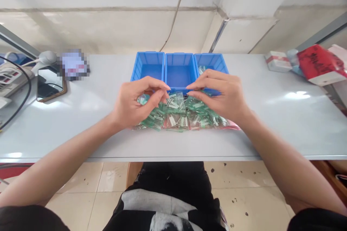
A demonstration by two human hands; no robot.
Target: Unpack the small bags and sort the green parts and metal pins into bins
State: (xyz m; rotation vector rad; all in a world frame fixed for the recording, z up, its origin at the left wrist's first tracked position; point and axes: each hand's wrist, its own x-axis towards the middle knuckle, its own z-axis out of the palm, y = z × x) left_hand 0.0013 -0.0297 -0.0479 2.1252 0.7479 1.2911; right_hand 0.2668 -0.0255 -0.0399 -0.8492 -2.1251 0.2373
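Observation:
My left hand (141,101) hovers over the left part of a pile of small clear zip bags (176,121) with green edging. Its fingers are curled in, thumb close to the index finger; anything between the tips is too small or hidden to make out. My right hand (221,95) is above the pile's right part, thumb and fingertips pointing left with a narrow gap and nothing visible between them. A clear bag (175,103) of small silvery-white strips lies between the hands. Whether either hand touches it, I cannot tell.
Behind the pile stand three blue bins: the left bin (150,68), the middle bin (180,72) and the right bin (214,61), which holds some small bags. A phone (51,83) and power strip (12,79) lie left; a white box (278,61) and red package (321,63) lie right.

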